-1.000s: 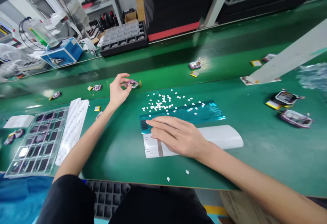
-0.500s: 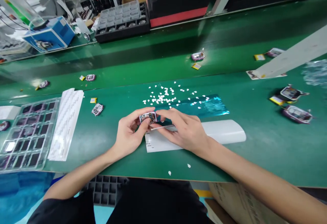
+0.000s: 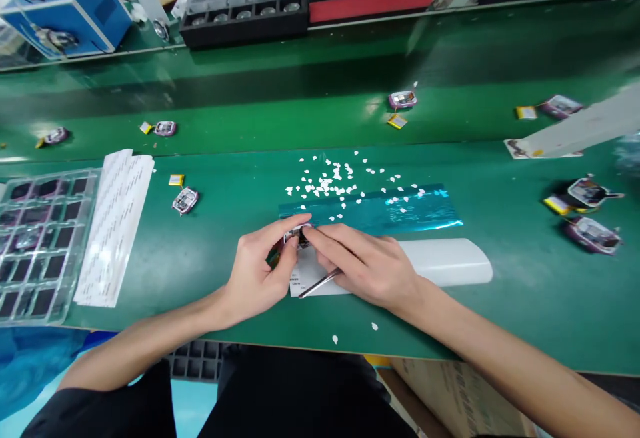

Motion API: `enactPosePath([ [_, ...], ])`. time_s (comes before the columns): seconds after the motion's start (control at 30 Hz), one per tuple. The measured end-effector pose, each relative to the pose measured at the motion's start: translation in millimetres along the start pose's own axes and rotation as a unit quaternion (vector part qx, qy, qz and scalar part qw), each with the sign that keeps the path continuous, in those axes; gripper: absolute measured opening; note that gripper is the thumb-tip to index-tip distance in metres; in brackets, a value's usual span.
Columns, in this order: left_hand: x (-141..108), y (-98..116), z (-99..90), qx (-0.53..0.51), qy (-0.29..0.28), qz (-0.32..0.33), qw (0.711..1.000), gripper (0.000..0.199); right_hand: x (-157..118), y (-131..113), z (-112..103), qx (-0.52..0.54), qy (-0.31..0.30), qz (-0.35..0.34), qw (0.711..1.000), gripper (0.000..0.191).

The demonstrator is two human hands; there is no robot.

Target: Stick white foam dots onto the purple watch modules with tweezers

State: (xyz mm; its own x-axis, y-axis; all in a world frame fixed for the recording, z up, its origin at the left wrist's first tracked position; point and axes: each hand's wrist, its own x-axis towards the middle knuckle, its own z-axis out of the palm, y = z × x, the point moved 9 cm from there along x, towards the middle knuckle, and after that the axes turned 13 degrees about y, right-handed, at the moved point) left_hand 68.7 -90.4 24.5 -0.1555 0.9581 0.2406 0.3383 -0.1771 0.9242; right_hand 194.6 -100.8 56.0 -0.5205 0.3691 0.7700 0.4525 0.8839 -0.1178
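Note:
My left hand (image 3: 261, 271) grips a small open electronic device (image 3: 295, 234) between thumb and fingers, its circuit board facing up. My right hand (image 3: 367, 261) has its index finger pressed on the device's right side, partly covering it. Tucked in the curled fingers of that hand is a pair of metal tweezers (image 3: 319, 284), the tips pointing down to the left. Under both hands lie a white label sheet (image 3: 443, 261) with a curled right end and a strip of shiny blue film (image 3: 370, 215). Behind them are many small white drop-shaped stickers (image 3: 325, 185).
Another open device (image 3: 185, 201) with a yellow battery (image 3: 177, 180) lies at left, near paper strips (image 3: 117, 225) and a clear compartment tray (image 3: 45, 245). Several more devices sit along the back and at right, such as the purple-rimmed device (image 3: 593, 235). A white post (image 3: 580, 128) stands at right.
My right index finger has moved onto the device, and the tweezers have swung away from it, tips now lower and toward me. The camera view has shifted slightly.

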Motion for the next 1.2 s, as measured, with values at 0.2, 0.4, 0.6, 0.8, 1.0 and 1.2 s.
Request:
enactPosePath([
  [0.2, 4, -2, 0.3, 0.033, 0.014, 0.025, 0.999, 0.023, -5, 38, 13, 0.227, 0.000, 0.280, 0.933, 0.012],
  [0.4, 3, -12, 1.1, 0.000, 0.017, -0.028, 0.999, 0.023, -2, 37, 10, 0.204, 0.015, 0.255, 0.945, 0.011],
  [0.6, 7, -21, -0.6, -0.083, 0.006, -0.100, 0.991, 0.021, -5, 15, 9, 0.096, -0.042, 0.063, 0.993, 0.026],
  [0.8, 8, -12, 1.9, -0.077, -0.003, -0.048, 0.996, 0.021, 2, 11, 4, 0.051, -0.028, 0.058, 0.997, 0.029],
  [1.0, 5, -17, 10.4, -0.101, -0.037, -0.075, 0.991, 0.017, 13, 26, 4, 0.102, 0.012, 0.145, 0.984, 0.018],
  [1.2, -4, -31, 19.6, -0.221, -0.049, -0.215, 0.950, 0.012, 15, 30, 10, 0.098, 0.003, 0.118, 0.988, 0.030],
])
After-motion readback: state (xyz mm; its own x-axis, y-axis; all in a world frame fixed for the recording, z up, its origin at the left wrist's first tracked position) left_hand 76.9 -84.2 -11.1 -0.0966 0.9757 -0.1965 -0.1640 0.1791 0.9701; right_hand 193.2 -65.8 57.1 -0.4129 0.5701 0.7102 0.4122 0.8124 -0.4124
